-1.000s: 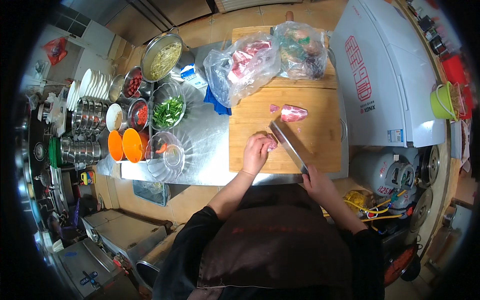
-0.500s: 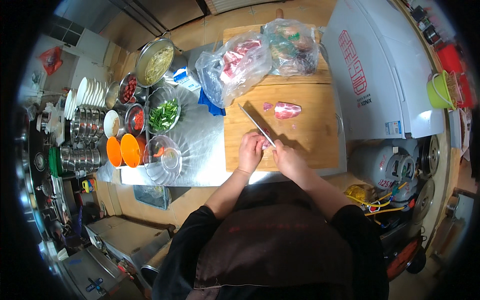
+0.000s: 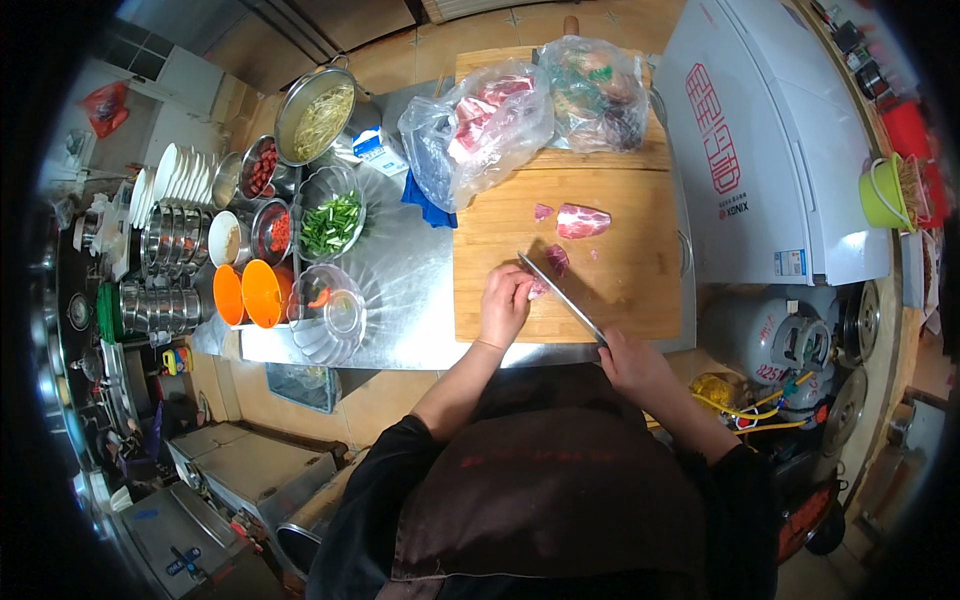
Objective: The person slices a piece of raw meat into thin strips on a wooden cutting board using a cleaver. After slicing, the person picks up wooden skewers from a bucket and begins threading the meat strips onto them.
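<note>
My right hand [image 3: 632, 362] is closed round the handle of a knife [image 3: 562, 296], whose blade slants up to the left over the wooden cutting board [image 3: 630, 300]. Bent fingers of my left hand [image 3: 507, 303] press on a small piece of raw meat [image 3: 538, 288] beside the blade. Just beyond the blade lies a dark red meat slice [image 3: 557, 260]. Farther up the board rest a larger chunk of meat [image 3: 583, 221] and a small scrap [image 3: 543, 212].
Plastic bags, one with raw meat [image 3: 485, 115], cover the board's far part. Left on the steel table stand a bowl of cut greens [image 3: 331, 224], a clear bowl [image 3: 328, 325], orange cups [image 3: 264, 293] and a noodle-like pot [image 3: 316, 120]. A white freezer [image 3: 745, 140] stands right.
My right hand has drawn the knife back toward me and to the right. A meat slice now shows beyond the blade. My left hand stays on the meat.
</note>
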A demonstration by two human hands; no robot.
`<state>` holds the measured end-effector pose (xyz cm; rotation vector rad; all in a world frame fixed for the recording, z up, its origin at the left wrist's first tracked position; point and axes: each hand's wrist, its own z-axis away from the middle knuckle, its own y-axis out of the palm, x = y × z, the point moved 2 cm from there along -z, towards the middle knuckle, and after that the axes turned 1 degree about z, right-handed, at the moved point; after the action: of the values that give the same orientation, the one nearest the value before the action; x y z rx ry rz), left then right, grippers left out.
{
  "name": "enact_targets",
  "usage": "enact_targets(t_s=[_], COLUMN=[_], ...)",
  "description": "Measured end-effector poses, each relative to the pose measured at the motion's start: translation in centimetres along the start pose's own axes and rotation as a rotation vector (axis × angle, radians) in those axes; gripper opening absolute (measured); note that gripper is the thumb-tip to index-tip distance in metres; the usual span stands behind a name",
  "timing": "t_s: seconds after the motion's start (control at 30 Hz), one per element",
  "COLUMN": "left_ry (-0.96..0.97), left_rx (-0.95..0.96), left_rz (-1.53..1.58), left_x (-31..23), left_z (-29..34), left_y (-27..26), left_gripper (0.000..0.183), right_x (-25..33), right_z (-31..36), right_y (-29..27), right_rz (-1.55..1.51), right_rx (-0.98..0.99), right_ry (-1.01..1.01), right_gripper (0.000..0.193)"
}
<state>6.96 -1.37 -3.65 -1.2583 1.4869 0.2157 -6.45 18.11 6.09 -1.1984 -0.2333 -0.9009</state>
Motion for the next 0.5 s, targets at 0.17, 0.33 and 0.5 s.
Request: enact_targets(t_s=[0.17, 0.33, 0.5], left_ry=[0.025, 0.046, -0.016], left_rx=[-0.020, -0.021, -0.017], left_rz=[-0.021, -0.059, -0.006], left_x=[0.3, 0.1, 0.5], left_z=[-0.1, 0.0, 0.1], left_y=[0.1, 0.1, 0.2], left_gripper=[0.008, 0.009, 0.009], right_x=[2.9, 3.7, 2.9], right_z=[-3.4, -5.8, -2.5], right_y=[-0.8, 0.7, 1.0], right_rz=[-0.068, -0.150, -0.119], right_rx=[0.092, -0.029, -0.009], right_ry=[0.104, -0.012, 0.074], right_gripper=[0.019, 0.020, 0.016])
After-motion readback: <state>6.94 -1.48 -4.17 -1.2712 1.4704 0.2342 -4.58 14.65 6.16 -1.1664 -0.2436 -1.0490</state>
